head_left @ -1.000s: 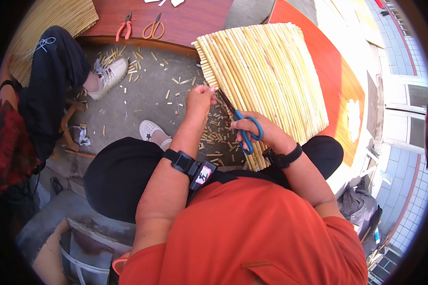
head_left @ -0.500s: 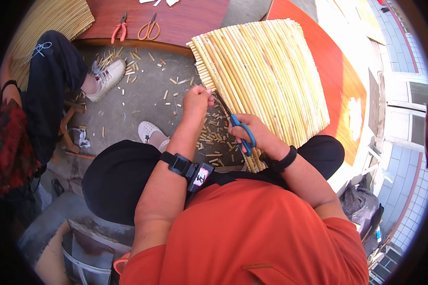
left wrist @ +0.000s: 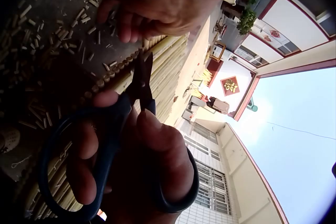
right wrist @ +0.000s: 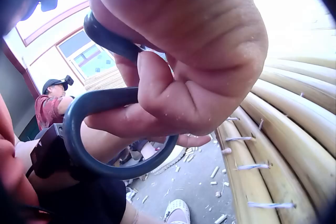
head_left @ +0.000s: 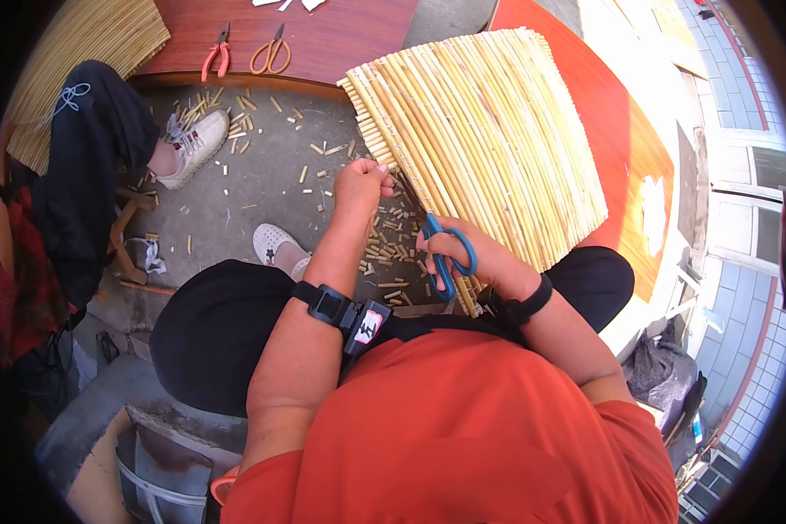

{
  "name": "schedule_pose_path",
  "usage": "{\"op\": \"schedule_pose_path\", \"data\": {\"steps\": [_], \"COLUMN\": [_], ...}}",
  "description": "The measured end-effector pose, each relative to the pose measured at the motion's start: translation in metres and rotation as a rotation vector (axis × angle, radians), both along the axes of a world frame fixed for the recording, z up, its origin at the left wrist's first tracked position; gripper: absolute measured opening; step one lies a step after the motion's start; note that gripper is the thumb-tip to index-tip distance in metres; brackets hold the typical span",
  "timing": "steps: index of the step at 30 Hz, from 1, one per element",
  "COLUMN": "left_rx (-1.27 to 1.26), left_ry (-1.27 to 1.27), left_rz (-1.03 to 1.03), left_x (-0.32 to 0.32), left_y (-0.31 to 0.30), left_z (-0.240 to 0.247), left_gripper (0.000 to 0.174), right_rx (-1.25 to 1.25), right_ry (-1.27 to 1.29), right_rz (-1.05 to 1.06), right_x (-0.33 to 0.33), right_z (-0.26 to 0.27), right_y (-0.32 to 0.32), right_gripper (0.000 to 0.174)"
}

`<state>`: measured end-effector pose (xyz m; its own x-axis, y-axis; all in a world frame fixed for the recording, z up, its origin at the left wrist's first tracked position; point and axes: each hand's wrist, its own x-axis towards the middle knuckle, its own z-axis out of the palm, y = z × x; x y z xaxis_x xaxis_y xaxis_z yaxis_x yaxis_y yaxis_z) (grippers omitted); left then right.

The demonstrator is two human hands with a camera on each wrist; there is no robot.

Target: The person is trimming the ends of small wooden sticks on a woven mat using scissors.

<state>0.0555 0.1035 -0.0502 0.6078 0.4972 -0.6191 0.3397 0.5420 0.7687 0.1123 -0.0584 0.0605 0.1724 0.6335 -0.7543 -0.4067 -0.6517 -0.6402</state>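
Note:
In the head view, my right hand (head_left: 472, 249) grips blue-handled scissors (head_left: 432, 225), fingers and thumb through the loops. Their dark blades lie along the left edge of a pale mat of reed sticks (head_left: 489, 131), stitched with thread. The left wrist view shows the scissors' blades (left wrist: 142, 79) slightly apart at the stick ends. My left hand (head_left: 361, 183) pinches the mat's edge just beyond the blade tips, its thumb partly hidden. From the right wrist, white stitches cross the mat's sticks (right wrist: 268, 166) beside the curled right hand (right wrist: 184, 61).
Short cut reed pieces (head_left: 389, 253) litter the grey floor. Red-handled pliers (head_left: 217, 54) and another pair of scissors (head_left: 272, 54) lie on a reddish board (head_left: 323, 26). An orange-red board (head_left: 620, 148) is under the mat. Another person's leg (head_left: 105, 140) is at left, beside a second mat (head_left: 87, 52).
The blue scissors' handles close somewhat half a second ago and are spread again now. My left hand stays at the mat's edge. The mat sits slightly higher in view.

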Motion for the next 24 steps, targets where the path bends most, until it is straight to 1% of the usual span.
{"op": "schedule_pose_path", "data": {"steps": [1, 7, 14, 19, 23, 24], "left_rx": [-0.004, 0.003, 0.013, 0.012, -0.009, -0.019], "left_ry": [0.001, 0.011, 0.000, -0.025, -0.044, -0.044], "left_rz": [-0.002, -0.005, -0.012, -0.033, -0.034, -0.038], "left_x": [0.000, 0.000, 0.000, 0.000, 0.000, -0.001], "left_y": [0.000, 0.000, 0.001, 0.002, 0.003, 0.003], "left_z": [0.001, 0.003, 0.001, -0.004, -0.001, 0.000], "left_gripper": [0.011, 0.011, 0.011, 0.012, 0.013, 0.013], "right_rx": [0.015, -0.023, -0.015, 0.042, -0.003, -0.024], "right_ry": [-0.036, -0.043, -0.043, -0.020, -0.030, -0.082], "right_rz": [0.045, 0.075, 0.037, -0.053, -0.059, -0.024], "right_x": [0.004, 0.016, 0.011, 0.008, 0.007, 0.007], "right_z": [0.000, -0.002, -0.005, -0.010, -0.008, -0.007], "right_y": [0.001, 0.006, 0.007, 0.005, 0.007, 0.007], "right_gripper": [0.025, 0.028, 0.027, 0.023, 0.018, 0.016]}}
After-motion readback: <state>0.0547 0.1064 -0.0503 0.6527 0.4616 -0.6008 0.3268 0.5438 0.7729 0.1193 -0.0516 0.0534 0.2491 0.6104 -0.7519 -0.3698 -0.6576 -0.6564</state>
